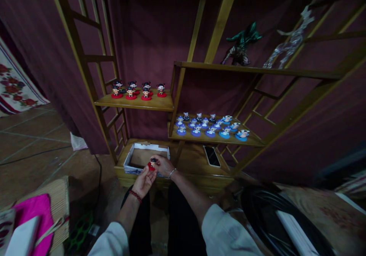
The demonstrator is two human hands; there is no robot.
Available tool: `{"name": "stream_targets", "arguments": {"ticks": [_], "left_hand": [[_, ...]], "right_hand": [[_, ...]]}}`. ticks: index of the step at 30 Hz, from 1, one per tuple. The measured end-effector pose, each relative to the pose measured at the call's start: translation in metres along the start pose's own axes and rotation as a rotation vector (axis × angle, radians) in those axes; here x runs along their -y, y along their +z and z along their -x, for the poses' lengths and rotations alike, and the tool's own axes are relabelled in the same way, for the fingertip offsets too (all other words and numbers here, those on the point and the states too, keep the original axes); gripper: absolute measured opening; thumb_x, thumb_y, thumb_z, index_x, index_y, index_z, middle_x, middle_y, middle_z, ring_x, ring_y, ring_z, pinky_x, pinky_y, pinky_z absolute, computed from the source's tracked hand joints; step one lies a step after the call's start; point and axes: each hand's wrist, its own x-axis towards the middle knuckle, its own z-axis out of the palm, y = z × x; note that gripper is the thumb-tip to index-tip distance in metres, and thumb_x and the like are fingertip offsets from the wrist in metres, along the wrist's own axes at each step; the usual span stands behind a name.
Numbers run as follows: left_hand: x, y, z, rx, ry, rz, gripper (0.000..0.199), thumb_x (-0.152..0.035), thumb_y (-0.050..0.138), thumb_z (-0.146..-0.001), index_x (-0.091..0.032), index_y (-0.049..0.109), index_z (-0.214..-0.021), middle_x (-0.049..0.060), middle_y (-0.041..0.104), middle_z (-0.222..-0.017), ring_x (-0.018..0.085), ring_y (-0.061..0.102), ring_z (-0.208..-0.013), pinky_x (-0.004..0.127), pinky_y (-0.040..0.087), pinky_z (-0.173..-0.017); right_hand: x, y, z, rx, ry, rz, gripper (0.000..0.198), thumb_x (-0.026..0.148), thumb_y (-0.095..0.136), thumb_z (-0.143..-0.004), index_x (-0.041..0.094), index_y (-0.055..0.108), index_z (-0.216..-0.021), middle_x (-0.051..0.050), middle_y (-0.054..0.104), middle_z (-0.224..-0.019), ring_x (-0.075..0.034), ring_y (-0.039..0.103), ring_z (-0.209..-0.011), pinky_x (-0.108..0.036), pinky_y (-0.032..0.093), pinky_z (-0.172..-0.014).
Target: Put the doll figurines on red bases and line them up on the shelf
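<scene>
Between my hands, above the near edge of a shallow cardboard box [132, 169], is a small figurine [153, 162] with a dark top and a red round base. My left hand [145, 180], with a red bead bracelet, grips the red base in its fingertips. From the other side, my right hand [163, 166], with a bangle on its wrist, pinches the figurine's body. On the upper left shelf [134, 102] stand several similar red-based figurines [146, 92].
Several purple and blue figurines [211, 130] stand on the right shelf [188, 136]. A phone [212, 156] lies on the lowest board. A green statue [243, 44] and a clear deer-like statue [291, 42] occupy the top shelf. Black coiled tubing [257, 210] sits at lower right.
</scene>
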Motion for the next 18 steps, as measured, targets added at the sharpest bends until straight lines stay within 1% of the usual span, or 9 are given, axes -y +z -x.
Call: {"name": "stream_targets", "arguments": {"ticks": [9, 13, 18], "left_hand": [[-0.0011, 0.0019, 0.0015, -0.044, -0.021, 0.007, 0.005, -0.015, 0.053, -0.077, -0.014, 0.056, -0.080, 0.007, 0.064, -0.075, 0.015, 0.062, -0.075, 0.027, 0.050, -0.069], [-0.0012, -0.0005, -0.0003, -0.035, -0.021, -0.010, 0.006, -0.016, 0.053, -0.076, -0.014, 0.057, -0.081, 0.007, 0.063, -0.076, 0.015, 0.062, -0.074, 0.027, 0.049, -0.069], [-0.0016, -0.0039, -0.0007, -0.011, -0.007, -0.015, 0.006, -0.016, 0.054, -0.076, -0.014, 0.057, -0.080, 0.008, 0.064, -0.080, 0.016, 0.062, -0.079, 0.027, 0.049, -0.071]], "right_hand": [[0.0064, -0.0020, 0.0020, 0.008, 0.000, 0.006, 0.026, 0.015, 0.050, -0.068, 0.021, 0.057, -0.092, 0.000, 0.060, -0.079, -0.010, 0.053, -0.065, -0.021, 0.043, -0.062], [0.0036, -0.0006, 0.0014, 0.008, 0.002, 0.008, 0.027, 0.015, 0.051, -0.068, 0.020, 0.057, -0.093, 0.000, 0.060, -0.082, -0.010, 0.054, -0.067, -0.022, 0.044, -0.064], [0.0030, -0.0011, 0.0019, 0.022, -0.014, -0.008, 0.030, 0.012, 0.049, -0.068, 0.021, 0.056, -0.095, 0.001, 0.061, -0.083, -0.010, 0.054, -0.069, -0.022, 0.044, -0.067]]}}
